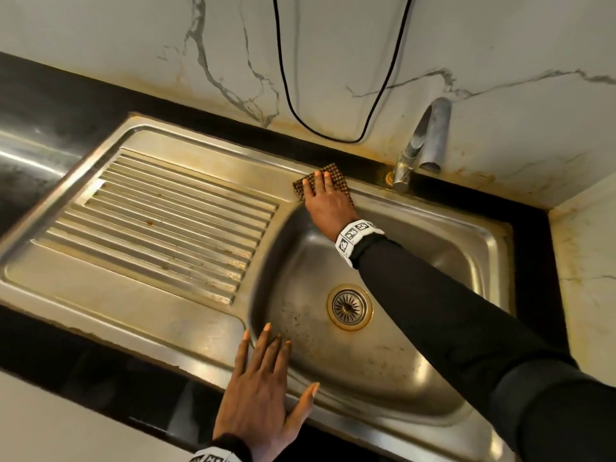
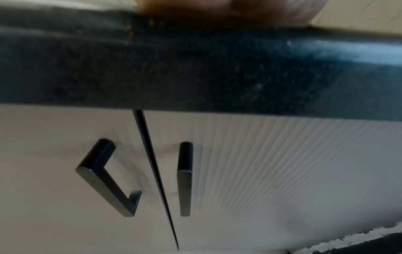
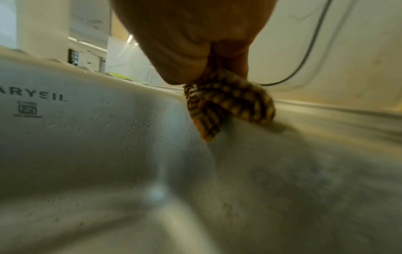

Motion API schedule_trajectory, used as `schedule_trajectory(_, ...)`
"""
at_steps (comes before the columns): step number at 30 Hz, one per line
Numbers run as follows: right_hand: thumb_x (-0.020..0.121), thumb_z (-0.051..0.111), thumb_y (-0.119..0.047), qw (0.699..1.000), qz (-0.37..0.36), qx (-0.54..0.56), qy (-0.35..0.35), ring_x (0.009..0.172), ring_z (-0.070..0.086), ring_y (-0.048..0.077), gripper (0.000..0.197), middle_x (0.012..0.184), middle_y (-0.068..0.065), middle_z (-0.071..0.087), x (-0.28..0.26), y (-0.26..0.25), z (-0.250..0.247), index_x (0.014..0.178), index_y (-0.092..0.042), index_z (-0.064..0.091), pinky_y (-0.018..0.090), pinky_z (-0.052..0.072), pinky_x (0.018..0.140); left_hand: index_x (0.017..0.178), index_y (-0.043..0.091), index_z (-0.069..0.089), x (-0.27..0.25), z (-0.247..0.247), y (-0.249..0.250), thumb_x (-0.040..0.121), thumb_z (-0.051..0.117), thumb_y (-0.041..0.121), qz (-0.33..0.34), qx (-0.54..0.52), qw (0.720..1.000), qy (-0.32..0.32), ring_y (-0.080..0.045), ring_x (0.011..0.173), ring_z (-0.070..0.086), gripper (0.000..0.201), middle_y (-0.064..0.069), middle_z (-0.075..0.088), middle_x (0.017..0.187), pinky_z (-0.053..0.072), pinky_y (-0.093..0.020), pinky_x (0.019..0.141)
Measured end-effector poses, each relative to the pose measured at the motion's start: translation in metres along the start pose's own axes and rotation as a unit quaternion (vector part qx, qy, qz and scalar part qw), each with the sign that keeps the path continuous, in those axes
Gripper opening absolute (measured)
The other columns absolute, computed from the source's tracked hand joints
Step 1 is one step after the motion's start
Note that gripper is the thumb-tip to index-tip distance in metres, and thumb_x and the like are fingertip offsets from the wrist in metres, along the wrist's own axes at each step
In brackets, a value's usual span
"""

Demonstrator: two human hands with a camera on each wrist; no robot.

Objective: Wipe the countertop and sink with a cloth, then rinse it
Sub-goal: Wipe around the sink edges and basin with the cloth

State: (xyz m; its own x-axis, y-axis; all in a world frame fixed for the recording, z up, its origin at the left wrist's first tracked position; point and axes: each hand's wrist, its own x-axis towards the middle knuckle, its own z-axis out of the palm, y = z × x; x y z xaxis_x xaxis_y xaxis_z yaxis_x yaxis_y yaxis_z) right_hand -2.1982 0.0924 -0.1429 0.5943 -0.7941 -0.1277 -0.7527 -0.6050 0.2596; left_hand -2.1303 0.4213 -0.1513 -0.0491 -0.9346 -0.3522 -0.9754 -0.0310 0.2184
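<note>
A brown checkered cloth (image 1: 301, 189) lies on the back rim of the steel sink (image 1: 466, 228), left of the tap (image 1: 423, 141). My right hand (image 1: 325, 201) presses it down with straight fingers, the arm reaching across the basin. In the right wrist view the cloth (image 3: 230, 103) bunches under my palm (image 3: 195, 43) at the basin's edge. My left hand (image 1: 266, 371) rests flat with spread fingers on the sink's front rim and holds nothing. The black countertop (image 1: 50, 95) surrounds the sink.
A ribbed drainboard (image 1: 166, 221) with rust-coloured specks fills the sink's left half. The drain (image 1: 349, 306) sits mid-basin. A black cable (image 1: 290, 95) hangs down the marble wall behind. Below the counter edge (image 2: 195, 68) are white cabinet doors with dark handles (image 2: 108, 177).
</note>
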Motion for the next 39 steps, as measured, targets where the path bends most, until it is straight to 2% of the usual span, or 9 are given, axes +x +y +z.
schedule_trajectory(2,0.106,0.033,-0.005,1.000,-0.007,-0.013,0.001,0.153,0.016,0.043,0.056,0.165,0.027,0.013,-0.019,0.016,0.000,0.159,-0.003,0.015,0.053,0.037,0.114,0.162,0.017,0.024,-0.003,0.000,-0.001,0.090,0.000,0.085,0.002,-0.017,1.000,0.000,-0.018,0.158,-0.005,0.102,0.004,0.017,0.168,-0.004,-0.047,0.126)
schedule_trajectory(6,0.105,0.035,-0.003,0.995,0.014,-0.094,-0.022,0.145,0.030,0.050,0.049,0.158,0.032,0.029,-0.084,0.089,0.021,0.153,0.002,0.032,0.057,0.030,0.118,0.154,0.014,0.045,-0.007,0.002,-0.003,0.095,0.010,0.080,0.000,0.001,1.000,0.022,-0.019,0.157,0.013,0.095,-0.001,0.043,0.160,0.010,-0.049,0.128)
schedule_trajectory(8,0.098,0.042,-0.008,0.992,0.060,-0.094,-0.056,0.129,0.048,0.049,0.039,0.138,0.030,0.052,-0.119,0.132,0.032,0.136,-0.005,0.052,0.059,0.040,0.109,0.158,0.016,0.036,-0.007,0.005,-0.004,0.094,0.003,0.081,0.004,0.009,1.000,0.011,-0.017,0.159,0.003,0.097,0.001,0.032,0.166,0.004,-0.048,0.129)
schedule_trajectory(11,0.086,0.060,-0.012,0.979,0.148,-0.067,-0.126,0.100,0.067,0.037,0.023,0.102,0.014,0.070,-0.177,0.179,0.032,0.108,-0.015,0.066,0.039,0.052,0.080,0.159,0.016,0.035,-0.007,0.005,-0.004,0.094,0.003,0.080,0.010,0.004,1.000,0.020,-0.017,0.158,0.001,0.097,-0.001,0.029,0.167,0.003,-0.048,0.129)
schedule_trajectory(15,0.090,0.065,-0.023,0.966,0.191,-0.066,-0.159,0.099,0.072,0.034,0.019,0.103,0.010,0.074,-0.227,0.199,0.013,0.105,-0.014,0.072,0.039,0.057,0.079,0.156,0.015,0.040,-0.009,0.011,-0.004,0.096,0.007,0.079,0.010,0.015,0.999,0.029,-0.019,0.157,0.009,0.094,-0.005,0.035,0.164,0.009,-0.051,0.128)
schedule_trajectory(22,0.090,0.041,-0.051,0.964,0.229,0.014,-0.134,0.139,0.042,0.037,0.069,0.154,0.019,0.042,-0.276,0.185,0.060,0.146,-0.011,0.046,0.049,0.029,0.115,0.153,0.010,0.044,-0.009,0.009,-0.001,0.094,0.013,0.082,0.030,0.032,0.999,0.020,-0.026,0.156,0.020,0.098,-0.011,0.040,0.160,0.013,-0.056,0.126)
schedule_trajectory(29,0.100,0.051,-0.014,0.943,0.241,0.163,-0.163,0.155,0.002,0.040,0.066,0.169,0.018,-0.001,-0.203,0.213,0.061,0.160,-0.009,0.023,0.050,0.010,0.125,0.160,0.012,0.027,-0.010,0.005,0.002,0.088,0.001,0.087,0.030,0.036,0.999,0.010,-0.025,0.158,-0.001,0.107,-0.009,0.019,0.168,-0.001,-0.057,0.126)
schedule_trajectory(35,0.076,0.062,0.004,0.960,0.227,0.162,-0.028,0.143,0.037,0.043,0.064,0.166,0.013,0.024,-0.181,0.203,0.082,0.138,-0.010,0.059,0.061,0.020,0.120,0.142,0.007,0.058,-0.008,0.007,-0.001,0.094,0.023,0.083,0.022,0.012,1.000,0.007,-0.029,0.151,0.032,0.097,-0.013,0.049,0.153,0.023,-0.062,0.120)
schedule_trajectory(39,0.085,0.050,0.010,0.862,0.362,0.318,0.157,0.132,0.051,0.042,0.049,0.149,0.022,0.051,-0.168,0.174,0.073,0.129,-0.002,0.066,0.042,0.032,0.117,0.133,0.007,0.066,-0.006,0.011,-0.002,0.094,0.031,0.081,0.023,0.014,0.999,0.035,-0.029,0.144,0.043,0.091,-0.013,0.058,0.144,0.021,-0.059,0.115)
